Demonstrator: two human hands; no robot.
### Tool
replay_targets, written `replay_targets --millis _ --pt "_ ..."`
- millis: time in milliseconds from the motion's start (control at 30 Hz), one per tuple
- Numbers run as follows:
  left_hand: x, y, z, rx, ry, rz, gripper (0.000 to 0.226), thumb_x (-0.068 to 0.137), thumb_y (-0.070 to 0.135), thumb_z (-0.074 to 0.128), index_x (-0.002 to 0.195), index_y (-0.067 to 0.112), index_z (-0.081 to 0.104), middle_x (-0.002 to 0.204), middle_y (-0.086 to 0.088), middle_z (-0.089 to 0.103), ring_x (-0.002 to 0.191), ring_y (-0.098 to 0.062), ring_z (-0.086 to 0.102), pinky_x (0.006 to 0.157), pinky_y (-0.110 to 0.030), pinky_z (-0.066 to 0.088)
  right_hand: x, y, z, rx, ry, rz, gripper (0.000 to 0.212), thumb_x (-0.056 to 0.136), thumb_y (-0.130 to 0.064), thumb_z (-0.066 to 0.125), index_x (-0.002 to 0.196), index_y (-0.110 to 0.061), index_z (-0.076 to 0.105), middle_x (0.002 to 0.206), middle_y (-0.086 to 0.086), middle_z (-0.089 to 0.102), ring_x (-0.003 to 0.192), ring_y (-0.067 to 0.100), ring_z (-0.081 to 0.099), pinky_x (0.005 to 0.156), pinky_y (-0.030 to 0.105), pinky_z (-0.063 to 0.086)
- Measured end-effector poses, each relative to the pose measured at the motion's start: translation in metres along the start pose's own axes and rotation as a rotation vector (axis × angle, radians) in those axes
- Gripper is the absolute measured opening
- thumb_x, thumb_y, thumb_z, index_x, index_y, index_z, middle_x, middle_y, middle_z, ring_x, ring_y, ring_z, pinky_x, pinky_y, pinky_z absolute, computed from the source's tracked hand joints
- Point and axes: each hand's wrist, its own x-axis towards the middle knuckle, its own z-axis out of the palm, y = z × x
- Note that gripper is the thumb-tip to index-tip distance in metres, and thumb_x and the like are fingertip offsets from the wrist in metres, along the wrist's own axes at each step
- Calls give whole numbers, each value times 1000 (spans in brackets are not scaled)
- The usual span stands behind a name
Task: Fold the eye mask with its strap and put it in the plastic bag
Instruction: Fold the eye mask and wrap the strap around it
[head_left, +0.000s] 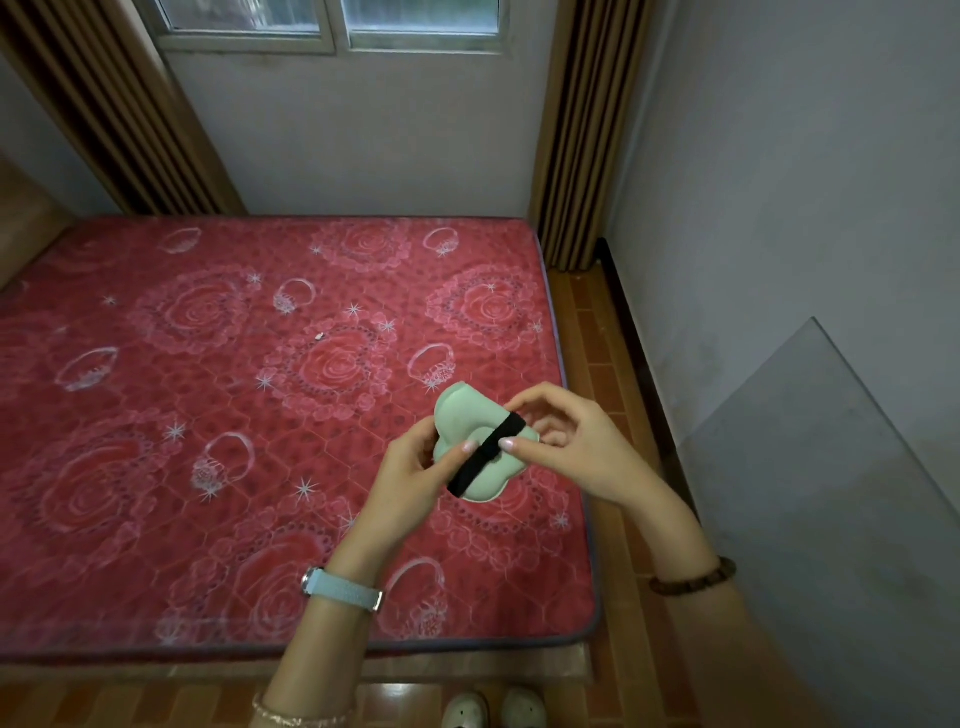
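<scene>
- Pale green padded fabric eye mask (457, 415), folded over on itself, is held in the air above the near right part of the red rose-patterned quilted bed (208, 389).
- Its black elastic strap (485, 454) is wrapped across the fold, running diagonally from lower left to upper right.
- Left hand (415, 478) is closed on the mask's lower left edge, thumb pressed on top beside the strap.
- Right hand (566, 447) is closed on the upper right side, its fingers (506, 443) pinching the strap at mid-length.
- Both hands are equally near; the strap's diagonal line lies between them.
- No plastic bag is seen, so bagging is judged not yet begun.
</scene>
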Motion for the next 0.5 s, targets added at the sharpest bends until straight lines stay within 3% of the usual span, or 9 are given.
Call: replay_targets --millis 100,233,367,433,500 --pt "0 1 -1 3 0 -29 30 90 16 65 119 7 64 106 -11 75 95 -23 73 81 -33 60 2 1 -4 -12 -34 30 24 80 -36 79 100 -27 68 100 -2 70 83 13 69 75 26 58" --pt "-2 -2 0 -22 80 -75 20 91 17 65 107 5 65 84 -3 74 73 -12 70 61 -21 55 1 4 -5 2 -70 21 25 81 -34 79 89 -18 62 85 -13 65 76 6 63 70 19 51" --pt "-3 -8 6 -89 179 -109 20 91 23 65 102 6 64 82 -3 69 71 -14 66 58 -18 53 -1 12 0 18 -92 18 22 85 -26 77 84 -15 57 82 -8 59 76 11 56 73 32 46" --pt "-3 -9 7 -195 329 -129 20 94 22 62 102 4 63 86 -5 69 77 -17 65 67 -21 56 -3 15 3 10 -63 10 21 87 -21 74 83 -14 55 84 -2 58 79 13 57 77 34 47" --pt "-3 -8 3 -325 458 -130 27 96 16 57 120 3 59 111 -12 70 99 -25 67 88 -36 56 -6 18 4 11 -28 5 22 89 -19 72 81 -14 53 84 -1 57 79 12 55 78 32 47"
